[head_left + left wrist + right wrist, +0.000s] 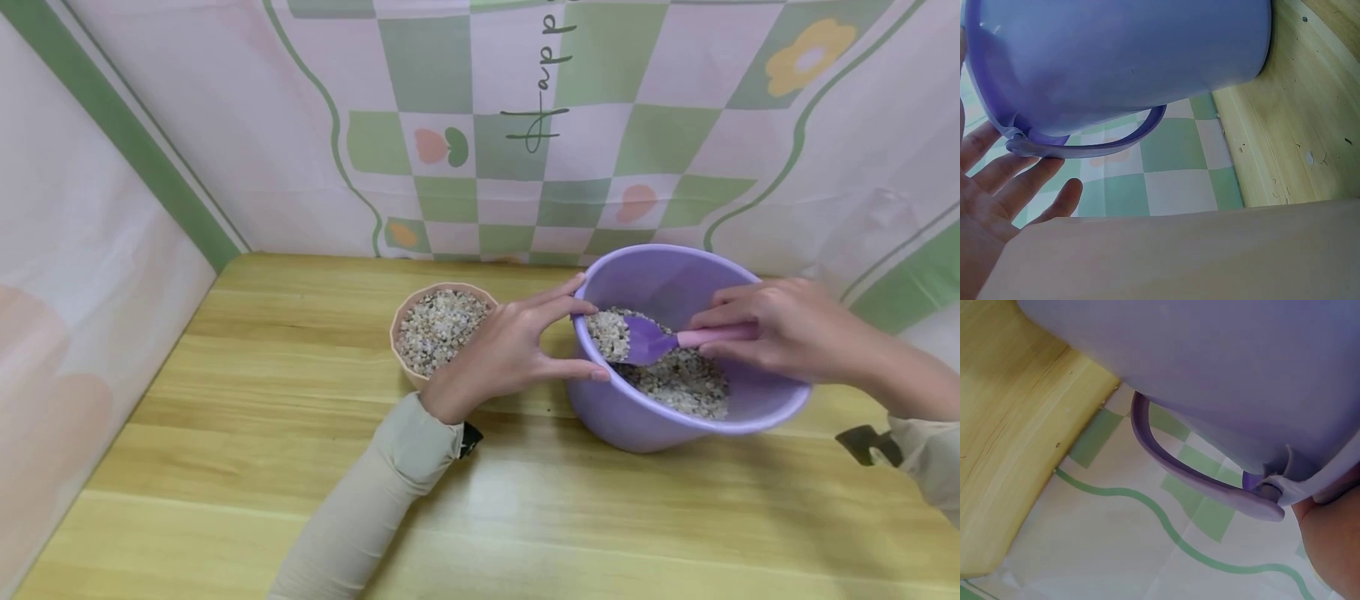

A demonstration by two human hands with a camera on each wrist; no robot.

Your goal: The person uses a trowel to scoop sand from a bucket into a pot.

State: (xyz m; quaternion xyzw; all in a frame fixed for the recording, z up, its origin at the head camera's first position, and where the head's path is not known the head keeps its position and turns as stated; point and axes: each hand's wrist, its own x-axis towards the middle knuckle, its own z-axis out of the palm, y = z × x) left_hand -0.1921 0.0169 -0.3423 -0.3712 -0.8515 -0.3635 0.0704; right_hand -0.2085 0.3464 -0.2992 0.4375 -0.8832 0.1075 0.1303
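Observation:
A purple bucket [626, 421] stands on the right of the table with pale, speckled gravel [686, 387] in its bottom. My right hand [795, 333] reaches over the far right rim and grips the pink handle of a small toy shovel [651, 340]. Gravel lies on the shovel's purple blade, which points left inside the bucket. Along the left rim, my left hand [510, 342] rests its fairly straight, spread fingers and thumb. The left wrist view shows those fingers [1025, 178] touching the rim near the hanging bucket handle [1116, 145].
Left of the bucket, a peach fluted bowl [411, 375] filled with similar gravel stands partly behind my left hand. A wooden table [247, 450] carries both containers. Patterned cloth [510, 200] hangs right behind the table's back edge. Small specks lie on the wood.

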